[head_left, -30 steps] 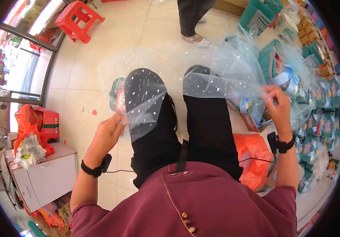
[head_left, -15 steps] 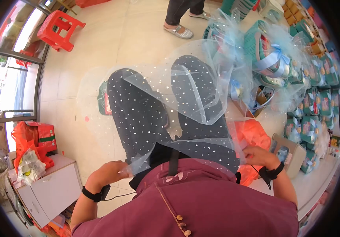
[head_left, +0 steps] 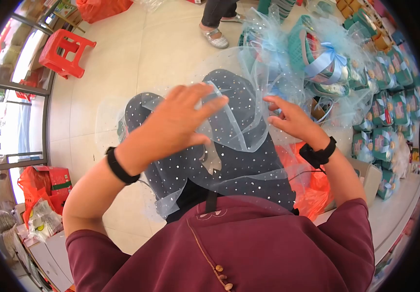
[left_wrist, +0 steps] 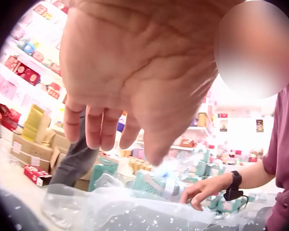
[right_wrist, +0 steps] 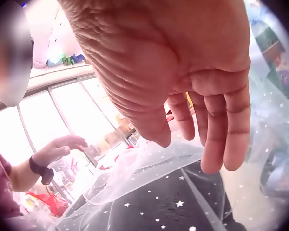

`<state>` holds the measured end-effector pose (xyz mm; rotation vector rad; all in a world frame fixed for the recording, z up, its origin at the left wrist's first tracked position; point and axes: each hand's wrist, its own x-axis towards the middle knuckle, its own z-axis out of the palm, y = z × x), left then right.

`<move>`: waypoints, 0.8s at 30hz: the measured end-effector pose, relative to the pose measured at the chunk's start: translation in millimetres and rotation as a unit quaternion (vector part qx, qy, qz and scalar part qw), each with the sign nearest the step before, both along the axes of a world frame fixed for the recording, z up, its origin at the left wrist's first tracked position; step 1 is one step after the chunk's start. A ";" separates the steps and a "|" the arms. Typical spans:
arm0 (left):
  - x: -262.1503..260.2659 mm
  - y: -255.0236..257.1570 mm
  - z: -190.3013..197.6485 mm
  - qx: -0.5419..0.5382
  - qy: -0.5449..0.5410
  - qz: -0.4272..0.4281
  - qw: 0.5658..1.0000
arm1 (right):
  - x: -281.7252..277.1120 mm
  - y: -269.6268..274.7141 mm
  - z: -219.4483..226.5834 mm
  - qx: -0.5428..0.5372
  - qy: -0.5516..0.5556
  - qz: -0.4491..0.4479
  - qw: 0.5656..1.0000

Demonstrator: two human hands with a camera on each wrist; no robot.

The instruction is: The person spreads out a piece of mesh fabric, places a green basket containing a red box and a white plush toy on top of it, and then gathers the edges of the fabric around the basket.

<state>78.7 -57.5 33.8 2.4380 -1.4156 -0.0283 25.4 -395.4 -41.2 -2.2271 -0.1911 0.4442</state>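
Sheer white tulle [head_left: 249,121] dotted with stars drapes over both thighs of the seated person, its near edge across the lap. Above its left half, the left hand [head_left: 176,114] hovers with fingers extended and thumb apart, holding nothing. In the left wrist view that palm [left_wrist: 135,62] faces the camera, fingers loosely bent. At the tulle's right side is the right hand [head_left: 293,119], index finger and thumb apart, nothing between them. The right wrist view has its relaxed fingers [right_wrist: 214,130] hanging over the starred tulle [right_wrist: 149,197].
Green gift baskets [head_left: 297,48] wrapped in blue tulle with bows stand on the floor at right, beside stacked green boxes [head_left: 383,138]. An orange plastic bag [head_left: 312,192] lies by the right thigh. A red stool [head_left: 66,53] is at far left; another person's legs [head_left: 215,22] are ahead.
Both hands spread the tulle back over the lap, then let go of its near edge. The left hand has risen forward to the middle; the right hand has moved forward and slightly inward.
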 end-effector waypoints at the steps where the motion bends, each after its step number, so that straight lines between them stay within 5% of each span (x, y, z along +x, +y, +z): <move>1: 3.0 -8.3 -12.6 0.015 -0.007 -0.037 0.999 | 1.0 2.9 -2.9 -0.001 0.018 -0.009 1.000; 7: 39.2 -20.9 -56.7 0.024 -0.002 -0.100 0.995 | -7.8 0.0 -21.5 0.000 0.086 -0.040 0.996; 10: 70.5 -22.8 -40.2 -0.033 -0.008 0.008 0.999 | -11.1 -0.7 -26.8 -0.005 0.076 -0.040 0.996; 12: 109.6 -15.4 -39.2 -0.087 -0.125 0.115 0.982 | -14.9 -0.4 -41.0 0.004 0.038 -0.037 0.999; 16: 187.9 22.6 -33.7 -0.113 -0.064 0.333 0.934 | -17.1 -0.1 -61.9 0.046 0.016 -0.020 0.999; 19: 217.5 51.1 -29.2 -0.157 0.144 0.445 0.870 | -20.3 0.7 -58.0 0.056 -0.010 -0.024 0.998; 22: 221.9 76.0 -45.0 -0.371 0.320 0.366 0.791 | -30.7 -10.0 -48.3 0.086 0.047 -0.018 0.995; 24: 212.6 79.1 -46.3 -0.319 0.267 0.385 0.824 | -35.6 -21.1 -30.6 0.047 0.068 0.024 0.996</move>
